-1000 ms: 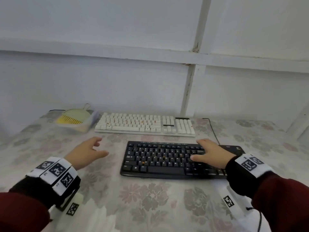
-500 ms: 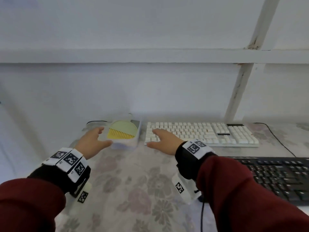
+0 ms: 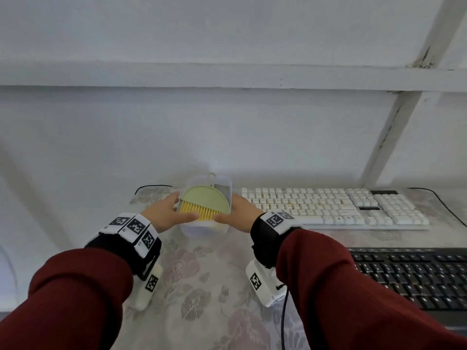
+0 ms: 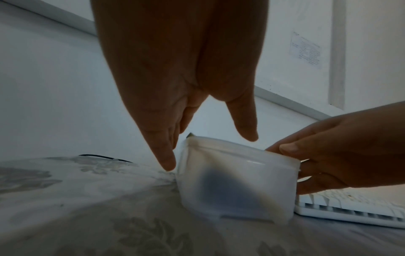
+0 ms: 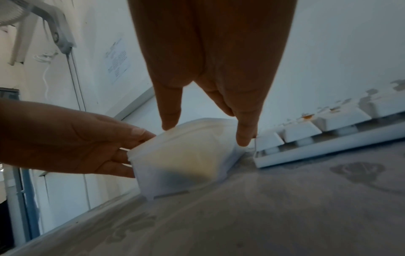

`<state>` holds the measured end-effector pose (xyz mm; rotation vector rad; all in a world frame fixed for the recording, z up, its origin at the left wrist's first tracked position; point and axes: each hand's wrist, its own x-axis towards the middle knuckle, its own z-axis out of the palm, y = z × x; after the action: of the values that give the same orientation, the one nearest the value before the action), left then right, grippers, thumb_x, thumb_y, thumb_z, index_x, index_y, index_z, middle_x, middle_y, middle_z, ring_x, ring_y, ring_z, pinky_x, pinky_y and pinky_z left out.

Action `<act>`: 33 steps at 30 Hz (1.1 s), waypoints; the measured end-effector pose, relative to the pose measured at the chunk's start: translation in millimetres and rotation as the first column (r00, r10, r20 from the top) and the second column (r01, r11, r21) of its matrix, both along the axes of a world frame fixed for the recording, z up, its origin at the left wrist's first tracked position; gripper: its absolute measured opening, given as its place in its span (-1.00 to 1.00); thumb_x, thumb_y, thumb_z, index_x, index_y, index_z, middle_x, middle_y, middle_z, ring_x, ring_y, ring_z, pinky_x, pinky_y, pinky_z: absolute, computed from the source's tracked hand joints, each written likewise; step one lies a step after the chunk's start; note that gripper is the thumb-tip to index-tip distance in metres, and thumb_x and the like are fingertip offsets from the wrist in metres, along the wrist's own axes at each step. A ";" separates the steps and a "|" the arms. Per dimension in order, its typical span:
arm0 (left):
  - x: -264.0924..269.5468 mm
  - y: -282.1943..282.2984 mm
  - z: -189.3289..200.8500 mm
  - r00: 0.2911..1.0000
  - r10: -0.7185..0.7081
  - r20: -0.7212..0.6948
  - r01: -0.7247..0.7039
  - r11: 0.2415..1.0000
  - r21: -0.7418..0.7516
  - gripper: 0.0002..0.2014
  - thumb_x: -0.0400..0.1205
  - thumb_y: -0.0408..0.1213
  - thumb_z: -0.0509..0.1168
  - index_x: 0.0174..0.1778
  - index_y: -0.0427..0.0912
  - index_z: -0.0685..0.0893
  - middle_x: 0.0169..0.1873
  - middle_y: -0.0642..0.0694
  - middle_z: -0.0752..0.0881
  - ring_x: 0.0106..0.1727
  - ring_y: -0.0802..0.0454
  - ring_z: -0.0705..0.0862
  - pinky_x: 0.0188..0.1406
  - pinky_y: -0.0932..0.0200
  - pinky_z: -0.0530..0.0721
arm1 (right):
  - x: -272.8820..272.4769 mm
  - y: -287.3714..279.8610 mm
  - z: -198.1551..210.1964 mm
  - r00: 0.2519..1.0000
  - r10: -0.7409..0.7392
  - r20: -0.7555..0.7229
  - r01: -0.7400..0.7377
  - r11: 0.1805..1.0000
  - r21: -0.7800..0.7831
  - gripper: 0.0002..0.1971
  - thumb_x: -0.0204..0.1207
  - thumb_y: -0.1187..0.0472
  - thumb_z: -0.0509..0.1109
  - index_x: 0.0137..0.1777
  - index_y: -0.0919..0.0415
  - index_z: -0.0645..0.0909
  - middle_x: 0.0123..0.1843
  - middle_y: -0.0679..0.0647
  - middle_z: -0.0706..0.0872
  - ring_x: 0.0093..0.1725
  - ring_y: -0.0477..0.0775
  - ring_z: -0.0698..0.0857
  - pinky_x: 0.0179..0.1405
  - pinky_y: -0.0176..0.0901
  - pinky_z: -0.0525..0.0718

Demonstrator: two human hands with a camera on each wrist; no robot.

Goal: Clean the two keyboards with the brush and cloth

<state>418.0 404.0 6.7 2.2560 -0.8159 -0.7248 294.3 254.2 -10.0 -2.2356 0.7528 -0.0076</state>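
A translucent plastic container [image 3: 204,229] stands at the table's back, left of the white keyboard [image 3: 328,208]. In it lies a pale green brush [image 3: 204,198] with yellow bristles. My left hand [image 3: 166,213] holds the container's left side, thumb on the front rim. My right hand [image 3: 240,215] holds its right side the same way. In the left wrist view a dark shape shows through the container [image 4: 230,181] wall; I cannot tell what it is. The black keyboard [image 3: 417,276] lies near right.
The flowered tablecloth [image 3: 202,286] covers the table. A white wall rises straight behind the container. A black cable [image 3: 151,186] loops at the back left corner. The white keyboard's left end [image 5: 306,131] lies right beside my right hand's fingers [image 5: 243,140].
My right hand left the black keyboard and came across to the container's right side. My left hand reached forward to its left side. Both now hold it, and the head turned left.
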 end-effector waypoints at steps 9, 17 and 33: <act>-0.9 0.3 3.4 0.998 -0.058 -0.036 0.058 0.998 -0.004 -0.18 0.44 -0.19 0.54 0.56 -0.13 0.25 0.32 0.09 0.45 0.41 -0.07 0.50 0.36 0.10 0.45 | -14.4 18.4 19.1 0.998 0.046 0.052 -0.050 0.995 0.086 -0.35 0.49 0.11 0.47 0.52 0.21 0.30 0.38 0.13 0.57 0.31 0.12 0.58 0.12 -0.16 0.55; -17.0 31.0 3.6 0.995 -0.086 -0.055 0.085 0.996 -0.036 -0.15 0.31 -0.16 0.62 0.49 -0.02 0.35 0.32 0.05 0.52 0.27 -0.02 0.63 0.37 -0.05 0.54 | -40.8 43.3 18.5 0.993 0.066 0.100 -0.077 0.991 0.114 -0.37 0.54 0.14 0.43 0.53 0.23 0.25 0.45 0.15 0.49 0.38 0.12 0.52 0.18 -0.19 0.51; -81.6 106.1 -1.9 0.980 -0.109 -0.169 0.083 0.985 -0.154 -0.25 0.40 -0.38 0.55 0.41 0.16 0.35 0.25 0.31 0.54 0.07 0.34 0.72 -0.03 0.41 0.63 | -106.1 102.9 -7.0 0.967 0.085 0.239 -0.136 0.970 0.203 -0.45 0.46 0.13 0.45 0.42 0.07 0.34 0.34 0.04 0.50 0.31 0.04 0.55 0.33 0.06 0.60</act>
<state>336.3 510.0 4.8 2.0010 -0.8672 -0.8671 188.2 357.1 -16.9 -2.0215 0.4779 -0.1207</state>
